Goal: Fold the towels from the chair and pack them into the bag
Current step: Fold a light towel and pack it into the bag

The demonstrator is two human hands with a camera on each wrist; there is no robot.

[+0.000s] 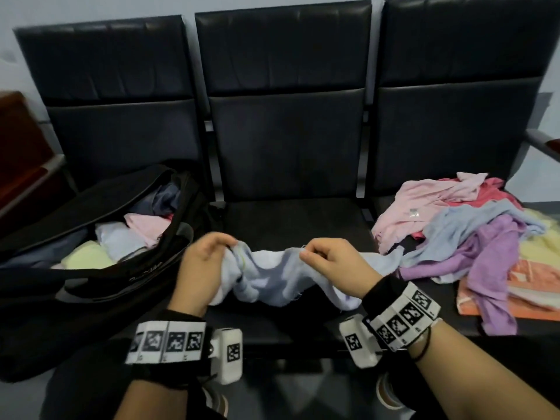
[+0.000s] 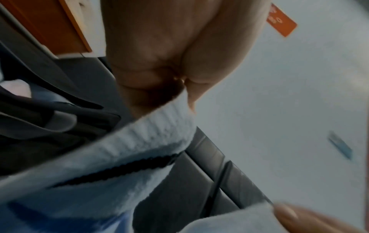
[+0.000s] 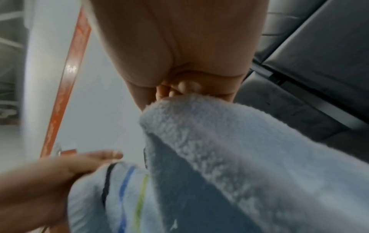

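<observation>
A pale blue towel (image 1: 272,278) with thin black, blue and green stripes hangs crumpled between my hands above the middle seat. My left hand (image 1: 212,253) pinches its upper edge at the left, and my right hand (image 1: 321,256) pinches the edge at the right. In the left wrist view the left hand (image 2: 179,75) grips the towel (image 2: 123,157). The right wrist view shows the right hand (image 3: 179,85) pinching the towel (image 3: 229,149). An open black bag (image 1: 100,237) on the left seat holds several folded towels. Loose towels (image 1: 472,237) are piled on the right seat.
The row of black chairs (image 1: 288,140) stands against a pale wall. The middle seat (image 1: 291,219) lies bare beyond the held towel. A brown armrest (image 1: 18,147) sits at the far left. My shoes show below the seat's front edge.
</observation>
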